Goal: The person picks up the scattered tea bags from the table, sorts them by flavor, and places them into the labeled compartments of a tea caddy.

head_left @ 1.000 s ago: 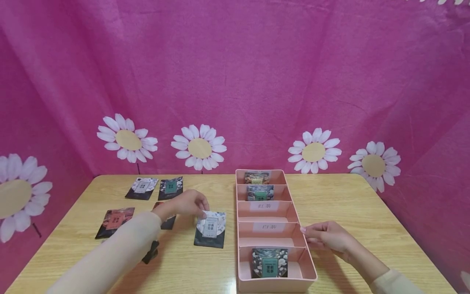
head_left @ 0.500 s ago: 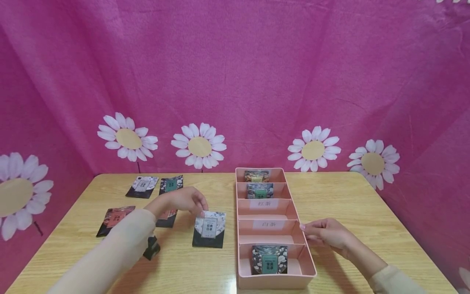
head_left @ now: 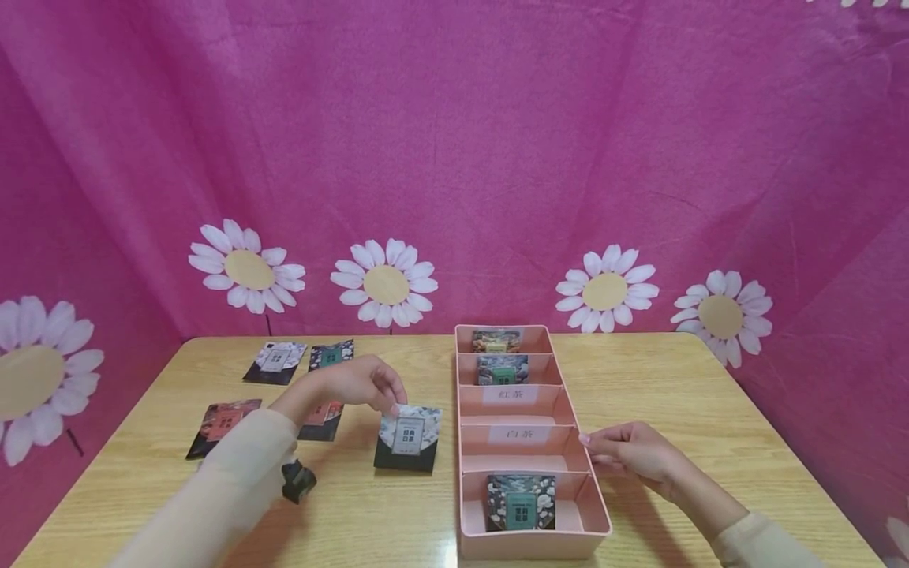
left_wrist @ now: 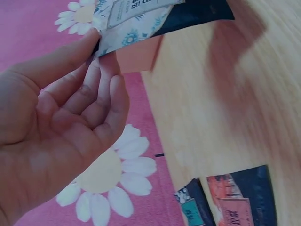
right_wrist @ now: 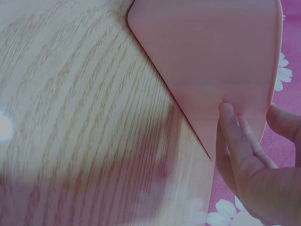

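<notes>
My left hand (head_left: pixel 369 384) pinches a black-and-white tea sachet (head_left: pixel 407 442) by its top edge, between thumb and fingertips. In the left wrist view the sachet (left_wrist: pixel 141 19) tilts above the wooden table. Just right of it stands a long pink divided box (head_left: pixel 465 450). My right hand (head_left: pixel 634 456) holds the box's right side: the thumb is at the rim, and the fingertips (right_wrist: pixel 227 109) lie against the outer wall. A jasmine-patterned green-label sachet (head_left: pixel 521 505) leans in the box's nearest compartment. Two more sachets fill the farthest compartments, while the two labelled middle ones hold none.
Left on the table lie a white sachet (head_left: pixel 275 361), a green-label sachet (head_left: pixel 331 353) and two red sachets, one at the far left (head_left: pixel 223 422), the other (head_left: pixel 323 422) partly behind my left arm. A small dark device (head_left: pixel 298 481) hangs at the left sleeve. Pink curtain surrounds the table.
The sachet in my left hand has tilted and risen a little, its lower edge now farther from me. The right hand has stayed at the box's side.
</notes>
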A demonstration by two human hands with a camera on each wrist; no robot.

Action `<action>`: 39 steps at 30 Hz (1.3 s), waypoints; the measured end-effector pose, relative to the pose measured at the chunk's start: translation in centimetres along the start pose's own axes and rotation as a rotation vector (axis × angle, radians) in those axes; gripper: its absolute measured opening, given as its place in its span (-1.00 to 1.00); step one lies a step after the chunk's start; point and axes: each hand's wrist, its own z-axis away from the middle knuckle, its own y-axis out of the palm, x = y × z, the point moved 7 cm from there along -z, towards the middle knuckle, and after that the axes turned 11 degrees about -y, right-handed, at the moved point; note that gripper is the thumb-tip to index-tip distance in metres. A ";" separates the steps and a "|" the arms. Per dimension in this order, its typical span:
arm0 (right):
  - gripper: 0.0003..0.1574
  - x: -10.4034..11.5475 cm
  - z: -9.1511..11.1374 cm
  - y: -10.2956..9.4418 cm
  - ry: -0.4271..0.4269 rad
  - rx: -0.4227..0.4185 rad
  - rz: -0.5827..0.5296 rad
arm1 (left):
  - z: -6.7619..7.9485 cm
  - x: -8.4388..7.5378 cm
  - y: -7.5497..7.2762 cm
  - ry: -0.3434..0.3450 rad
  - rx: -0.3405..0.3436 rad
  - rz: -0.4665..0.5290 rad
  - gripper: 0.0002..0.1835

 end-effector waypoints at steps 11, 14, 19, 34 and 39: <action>-0.31 -0.1 0.0 -0.1 0.000 0.003 0.010 | 1.3 -1.2 -0.5 0.038 -0.039 -0.013 -0.89; -0.30 -0.2 0.0 -0.2 0.007 -0.004 0.017 | 1.5 -1.5 -0.7 0.048 -0.040 -0.021 -0.89; -0.30 -0.2 0.0 -0.1 0.009 -0.005 0.018 | 2.0 -2.0 -1.2 0.070 -0.069 -0.049 -0.90; -0.28 -0.4 0.0 -0.2 0.016 -0.009 0.011 | 3.5 -4.9 -1.9 0.184 -0.176 -0.096 -0.93; -0.26 -0.2 0.0 -0.2 0.019 -0.010 0.019 | 4.1 -6.1 -2.3 0.218 -0.213 -0.125 -0.94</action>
